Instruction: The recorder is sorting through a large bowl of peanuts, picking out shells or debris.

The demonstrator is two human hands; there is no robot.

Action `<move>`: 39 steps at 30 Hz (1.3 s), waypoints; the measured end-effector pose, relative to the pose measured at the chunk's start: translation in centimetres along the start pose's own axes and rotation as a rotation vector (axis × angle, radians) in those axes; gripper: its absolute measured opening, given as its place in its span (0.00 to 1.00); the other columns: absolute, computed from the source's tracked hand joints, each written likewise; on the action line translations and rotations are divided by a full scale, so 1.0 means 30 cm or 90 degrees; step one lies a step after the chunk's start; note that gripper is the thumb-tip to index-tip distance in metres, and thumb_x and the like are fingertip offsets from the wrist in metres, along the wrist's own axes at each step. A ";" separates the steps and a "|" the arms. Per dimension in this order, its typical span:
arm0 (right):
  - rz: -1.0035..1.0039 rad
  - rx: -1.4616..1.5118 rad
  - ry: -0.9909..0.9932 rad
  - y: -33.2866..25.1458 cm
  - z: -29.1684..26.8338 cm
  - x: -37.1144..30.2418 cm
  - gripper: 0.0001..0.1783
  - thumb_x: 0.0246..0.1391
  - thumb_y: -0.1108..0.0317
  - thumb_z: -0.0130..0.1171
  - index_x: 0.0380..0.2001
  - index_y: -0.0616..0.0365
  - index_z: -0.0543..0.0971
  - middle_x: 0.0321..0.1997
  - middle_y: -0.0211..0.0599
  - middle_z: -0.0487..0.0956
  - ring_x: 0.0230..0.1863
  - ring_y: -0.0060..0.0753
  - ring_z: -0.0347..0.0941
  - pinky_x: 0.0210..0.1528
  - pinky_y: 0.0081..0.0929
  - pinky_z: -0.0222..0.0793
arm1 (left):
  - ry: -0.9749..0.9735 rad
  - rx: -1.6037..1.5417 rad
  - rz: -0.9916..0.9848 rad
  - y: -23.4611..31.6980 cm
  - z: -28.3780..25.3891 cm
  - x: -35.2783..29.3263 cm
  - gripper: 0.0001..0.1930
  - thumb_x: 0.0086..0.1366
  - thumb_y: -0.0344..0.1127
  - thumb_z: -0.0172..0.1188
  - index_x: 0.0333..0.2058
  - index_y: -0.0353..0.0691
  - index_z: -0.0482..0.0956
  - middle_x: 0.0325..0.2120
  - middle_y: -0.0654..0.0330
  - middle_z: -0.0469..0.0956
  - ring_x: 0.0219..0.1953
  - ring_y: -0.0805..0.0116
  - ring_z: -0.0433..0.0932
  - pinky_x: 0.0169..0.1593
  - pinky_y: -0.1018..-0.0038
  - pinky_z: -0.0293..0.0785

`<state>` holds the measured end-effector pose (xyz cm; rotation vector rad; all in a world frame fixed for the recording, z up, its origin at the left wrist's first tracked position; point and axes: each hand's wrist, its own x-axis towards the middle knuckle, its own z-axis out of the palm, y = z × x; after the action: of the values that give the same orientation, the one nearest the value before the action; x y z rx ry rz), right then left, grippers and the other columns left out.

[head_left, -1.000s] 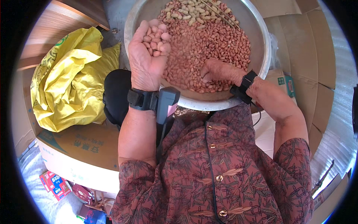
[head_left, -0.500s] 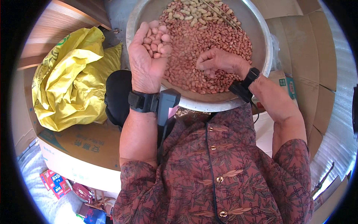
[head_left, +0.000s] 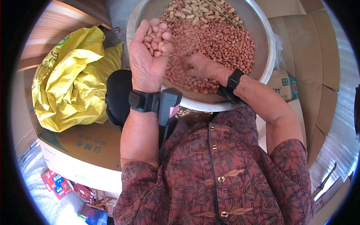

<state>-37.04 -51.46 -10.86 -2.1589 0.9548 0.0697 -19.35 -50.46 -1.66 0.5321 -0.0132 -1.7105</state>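
Observation:
Cupped palm up at the left side of a wide metal basin (head_left: 267, 45), my left hand (head_left: 144, 67) holds a heap of shelled reddish peanuts (head_left: 154, 42). My right hand (head_left: 208, 67) is low over the loose shelled peanuts (head_left: 221, 43) that spread across the basin. Its fingers are bent together in a pinch near the left palm, partly blurred; whatever is between them I cannot make out. Peanuts still in their pale shells (head_left: 193, 11) lie toward the far side, with a thin dry stalk (head_left: 225, 14) across them.
A crumpled yellow bag (head_left: 75, 82) rests on a cardboard box (head_left: 86, 150) to the left, beside a black rounded object (head_left: 119, 92). Opened cardboard (head_left: 305, 48) lines the right side, with a small printed carton (head_left: 281, 84) by the basin. A red and blue box (head_left: 56, 183) lies at lower left.
My right hand has moved left across the peanuts, closer to the left hand. The left hand stays almost where it was, still holding its peanuts.

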 end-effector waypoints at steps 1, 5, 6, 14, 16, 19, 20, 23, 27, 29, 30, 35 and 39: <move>0.002 0.000 0.000 0.009 0.005 -0.003 0.10 0.37 0.68 0.59 0.23 0.64 0.75 0.24 0.42 0.76 0.27 0.38 0.72 0.34 0.29 0.68 | -0.002 -0.004 -0.002 -0.003 -0.002 0.004 0.12 0.63 0.39 0.45 0.35 0.36 0.71 0.27 0.55 0.73 0.24 0.68 0.70 0.20 0.81 0.64; 0.067 0.220 -0.038 -0.037 -0.077 -0.047 0.06 0.43 0.70 0.56 0.24 0.61 0.74 0.20 0.37 0.74 0.24 0.29 0.72 0.26 0.26 0.68 | -0.001 -0.001 0.017 0.006 -0.008 -0.010 0.12 0.63 0.39 0.45 0.35 0.36 0.71 0.27 0.56 0.73 0.24 0.68 0.70 0.19 0.81 0.63; 0.209 0.399 -0.092 -0.052 -0.112 -0.069 0.04 0.45 0.71 0.55 0.25 0.60 0.74 0.19 0.34 0.74 0.22 0.25 0.71 0.23 0.23 0.67 | -0.001 -0.002 0.016 0.006 -0.009 -0.009 0.12 0.63 0.39 0.45 0.35 0.36 0.71 0.27 0.56 0.73 0.24 0.68 0.70 0.19 0.81 0.63; 0.116 0.701 -0.018 0.042 -0.156 -0.099 0.04 0.46 0.74 0.56 0.27 0.62 0.75 0.20 0.30 0.73 0.21 0.19 0.69 0.21 0.16 0.65 | -0.003 0.007 0.013 0.005 -0.004 0.002 0.12 0.63 0.39 0.46 0.34 0.35 0.72 0.27 0.55 0.73 0.24 0.68 0.70 0.20 0.81 0.65; 0.135 0.505 0.015 0.040 -0.131 -0.071 0.06 0.45 0.75 0.57 0.29 0.63 0.75 0.20 0.31 0.74 0.22 0.21 0.70 0.24 0.18 0.66 | 0.014 0.031 0.031 0.000 0.004 -0.003 0.12 0.62 0.40 0.47 0.33 0.36 0.71 0.26 0.57 0.73 0.24 0.69 0.70 0.20 0.82 0.64; -0.118 0.135 0.034 0.102 -0.053 -0.026 0.10 0.41 0.75 0.59 0.31 0.62 0.76 0.25 0.35 0.77 0.29 0.28 0.73 0.32 0.24 0.69 | 0.028 0.052 0.043 -0.008 0.013 0.000 0.12 0.62 0.40 0.48 0.32 0.36 0.70 0.25 0.58 0.72 0.23 0.70 0.70 0.20 0.82 0.63; -0.108 0.081 0.013 0.099 -0.037 -0.014 0.11 0.40 0.75 0.59 0.32 0.62 0.76 0.27 0.37 0.77 0.32 0.31 0.73 0.35 0.26 0.68 | 0.031 0.052 0.043 -0.007 0.013 0.000 0.12 0.62 0.40 0.48 0.31 0.36 0.71 0.25 0.58 0.72 0.23 0.70 0.70 0.20 0.82 0.63; -0.079 0.032 -0.022 0.099 -0.005 -0.002 0.13 0.38 0.75 0.60 0.33 0.62 0.76 0.30 0.40 0.77 0.36 0.37 0.74 0.38 0.28 0.68 | 0.026 0.059 0.043 -0.005 0.015 0.000 0.12 0.62 0.40 0.48 0.31 0.36 0.71 0.25 0.59 0.72 0.23 0.70 0.70 0.20 0.82 0.63; 0.094 0.284 -0.006 0.201 0.099 0.016 0.11 0.38 0.75 0.59 0.30 0.62 0.76 0.29 0.42 0.76 0.34 0.40 0.73 0.36 0.29 0.68 | 0.016 0.057 0.032 -0.011 0.021 0.008 0.12 0.62 0.40 0.47 0.31 0.36 0.71 0.25 0.59 0.72 0.23 0.70 0.70 0.20 0.82 0.62; 0.063 0.283 -0.012 0.187 0.083 0.009 0.08 0.40 0.75 0.57 0.29 0.62 0.75 0.29 0.40 0.76 0.32 0.37 0.73 0.34 0.28 0.68 | 0.027 0.060 0.029 -0.007 0.010 0.008 0.12 0.62 0.41 0.47 0.31 0.36 0.71 0.25 0.59 0.72 0.24 0.70 0.70 0.20 0.82 0.62; 0.034 0.281 -0.017 0.149 0.050 -0.003 0.06 0.42 0.75 0.56 0.28 0.61 0.75 0.28 0.37 0.76 0.30 0.35 0.73 0.33 0.27 0.68 | 0.028 0.059 0.029 -0.003 0.008 0.005 0.12 0.62 0.41 0.47 0.31 0.36 0.71 0.25 0.59 0.72 0.24 0.70 0.70 0.20 0.82 0.62; 0.094 0.504 -0.050 0.048 -0.171 -0.114 0.04 0.49 0.72 0.52 0.29 0.59 0.74 0.28 0.29 0.74 0.24 0.21 0.70 0.24 0.18 0.66 | 0.010 0.034 0.019 0.000 0.010 0.006 0.12 0.63 0.39 0.44 0.35 0.35 0.71 0.27 0.56 0.73 0.25 0.68 0.70 0.19 0.82 0.63; 0.138 0.786 -0.002 0.039 -0.229 -0.149 0.05 0.51 0.68 0.53 0.29 0.58 0.72 0.25 0.27 0.72 0.20 0.15 0.66 0.16 0.12 0.59 | 0.012 0.053 0.018 0.001 0.009 0.009 0.12 0.63 0.39 0.44 0.35 0.35 0.71 0.27 0.56 0.73 0.25 0.68 0.70 0.19 0.82 0.63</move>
<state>-42.66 -53.78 -5.24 -0.9186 0.8690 -0.3313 -19.44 -50.81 -1.49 0.6063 -0.0786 -1.6827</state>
